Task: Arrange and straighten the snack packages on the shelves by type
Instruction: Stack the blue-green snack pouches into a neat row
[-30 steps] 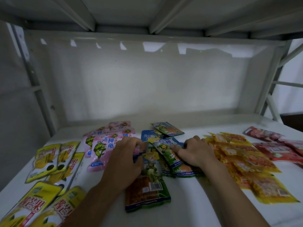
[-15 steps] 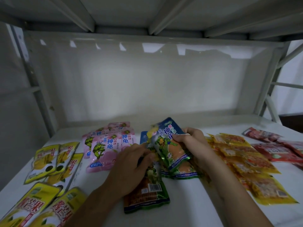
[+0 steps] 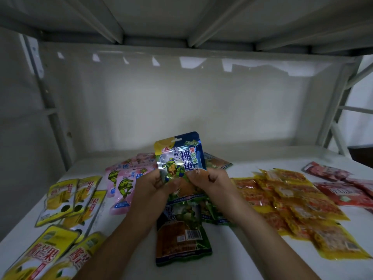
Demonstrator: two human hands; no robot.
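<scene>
A blue and green turtle snack pack (image 3: 180, 156) stands upright above the white shelf (image 3: 232, 255), held from both sides. My left hand (image 3: 150, 187) pinches its lower left edge and my right hand (image 3: 212, 181) grips its lower right edge, with more packs of the same kind bunched under it. Another turtle pack (image 3: 181, 235) lies flat with its barcode side up, just below my hands. Pink turtle packs (image 3: 123, 182) lie to the left, partly hidden by my left hand.
Yellow mango packs (image 3: 66, 201) fill the left and near-left of the shelf. Yellow-orange packs (image 3: 292, 203) spread on the right, with red packs (image 3: 347, 190) beyond them at the far right. A white back panel (image 3: 181, 102) and metal uprights enclose the shelf.
Both hands rose from the flat pile on the shelf. The blue turtle pack came up with them and now stands upright between the two hands.
</scene>
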